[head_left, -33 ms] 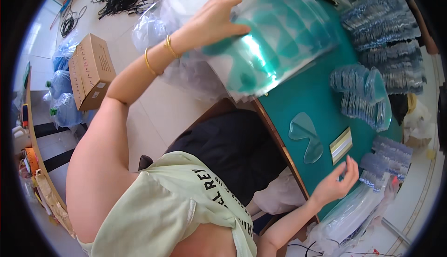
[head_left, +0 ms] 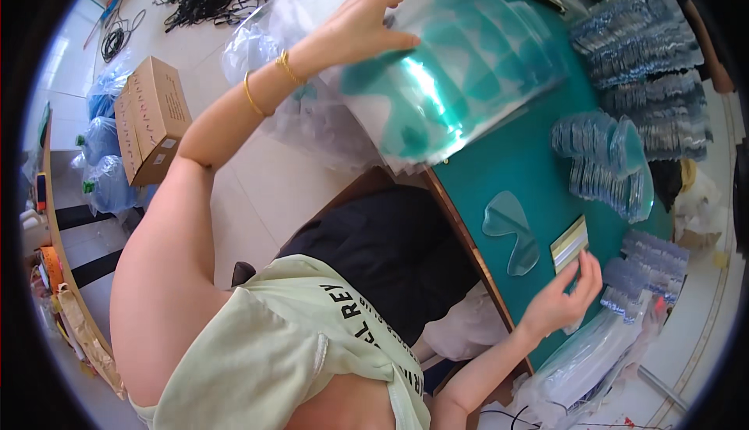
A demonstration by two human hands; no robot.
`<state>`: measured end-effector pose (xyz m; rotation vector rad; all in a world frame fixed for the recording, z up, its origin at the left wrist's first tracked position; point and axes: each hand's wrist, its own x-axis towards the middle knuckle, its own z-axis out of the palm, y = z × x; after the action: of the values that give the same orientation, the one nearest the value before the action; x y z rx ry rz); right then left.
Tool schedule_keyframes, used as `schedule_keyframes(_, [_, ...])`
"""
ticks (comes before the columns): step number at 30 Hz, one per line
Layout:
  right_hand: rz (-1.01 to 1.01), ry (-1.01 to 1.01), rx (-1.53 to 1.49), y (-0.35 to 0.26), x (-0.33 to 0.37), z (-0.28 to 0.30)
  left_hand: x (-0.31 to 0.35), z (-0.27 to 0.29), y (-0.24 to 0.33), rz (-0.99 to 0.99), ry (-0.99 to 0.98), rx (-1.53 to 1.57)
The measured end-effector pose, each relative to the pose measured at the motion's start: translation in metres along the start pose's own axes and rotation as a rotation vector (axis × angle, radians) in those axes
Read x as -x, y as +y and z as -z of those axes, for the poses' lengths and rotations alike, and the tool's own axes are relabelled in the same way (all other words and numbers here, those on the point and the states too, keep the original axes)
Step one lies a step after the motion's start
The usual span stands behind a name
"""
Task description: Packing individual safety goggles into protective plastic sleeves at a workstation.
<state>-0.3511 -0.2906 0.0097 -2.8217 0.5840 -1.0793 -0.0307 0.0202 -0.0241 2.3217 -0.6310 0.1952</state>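
Glossy transparent sheets (head_left: 476, 60) lie unevenly stacked.

Right fingers (head_left: 593, 276) at yellowish block (head_left: 569, 243)

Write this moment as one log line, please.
Left hand: over clear plastic sheets | Right hand: at gold-and-silver piece | Clear goggle-shaped piece: on green surface

The plastic sheets (head_left: 468, 63) look smooth and glossy, the tabletop (head_left: 484, 166) matt.
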Motion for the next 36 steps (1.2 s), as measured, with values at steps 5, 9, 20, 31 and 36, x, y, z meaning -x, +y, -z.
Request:
schedule_keyframes(5, [0.228,-0.007,-0.304,-0.087,-0.073,-0.037,-0.069,0.009,-0.011,0.168,-0.256,0.182])
schedule_keyframes(9, [0.323,-0.075,-0.484,-0.137,-0.122,-0.074,-0.082,0.007,-0.012,0.245,-0.377,0.621])
schedule_keyframes(20, [0.434,-0.212,-0.613,-0.176,-0.184,-0.135,-0.068,0.020,0.021,-0.128,-0.467,0.696])
schedule_keyframes(31, [0.155,0.365,-0.419,-0.133,-0.190,-0.054,-0.058,-0.020,-0.027,-0.261,0.069,0.082])
schedule_keyframes(36, [0.480,0.341,-0.149,-0.124,-0.155,-0.034,-0.025,0.012,0.098,0.201,-0.595,1.597])
